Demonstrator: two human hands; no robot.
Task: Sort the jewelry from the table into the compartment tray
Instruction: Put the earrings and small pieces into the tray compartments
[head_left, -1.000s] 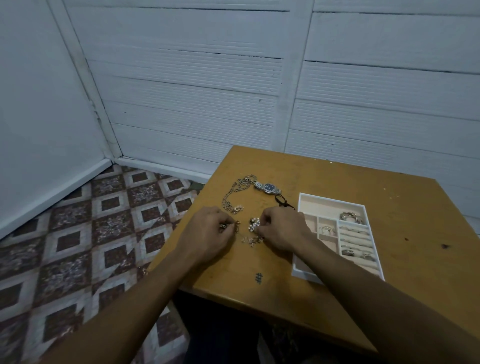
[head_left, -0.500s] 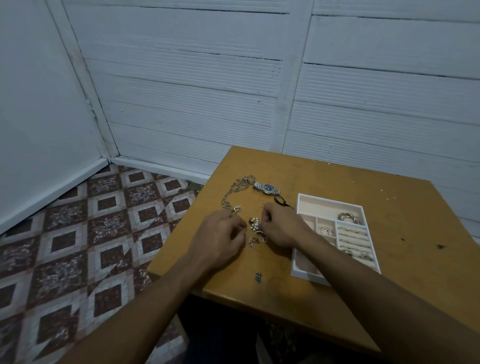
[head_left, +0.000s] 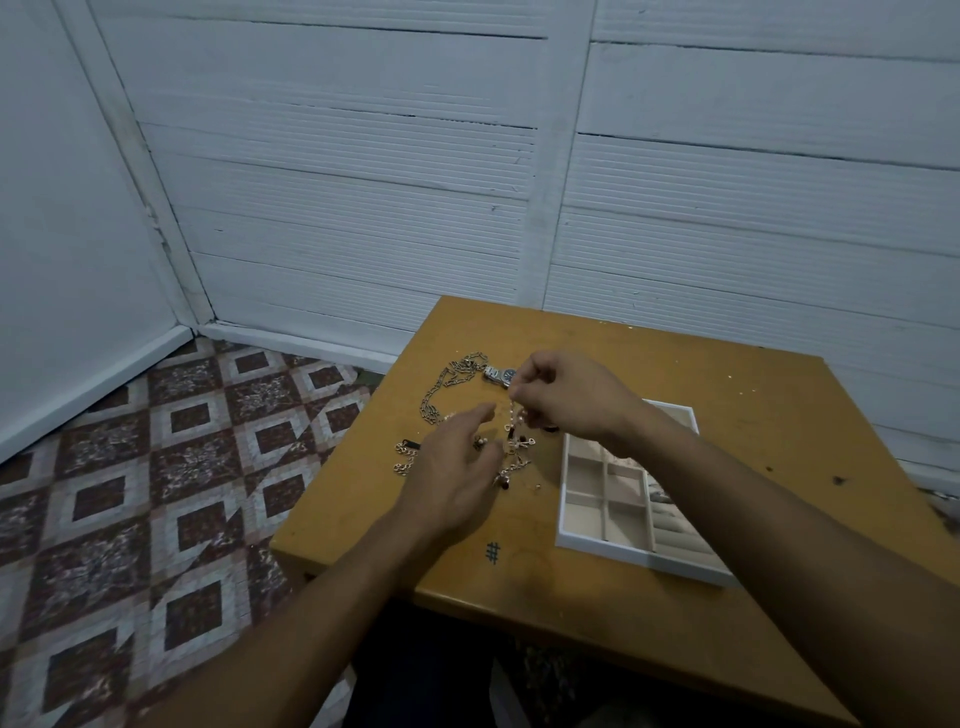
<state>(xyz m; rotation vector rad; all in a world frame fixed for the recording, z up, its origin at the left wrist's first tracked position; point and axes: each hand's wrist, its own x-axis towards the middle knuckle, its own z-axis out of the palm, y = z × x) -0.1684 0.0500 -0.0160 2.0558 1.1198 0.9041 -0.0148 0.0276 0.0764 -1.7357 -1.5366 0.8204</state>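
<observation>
Since a second earlier my right hand (head_left: 563, 400) had lifted off the pile (head_left: 511, 467), pinching the top of a beaded strand (head_left: 514, 418) that hung just left of the tray (head_left: 602, 550), tail in that pile. My left hand (head_left: 457, 467) hovered farther left, fingers loose, holding nothing. Pick-up step, I judged; next the strand needed freeing, then carrying into a compartment.
</observation>
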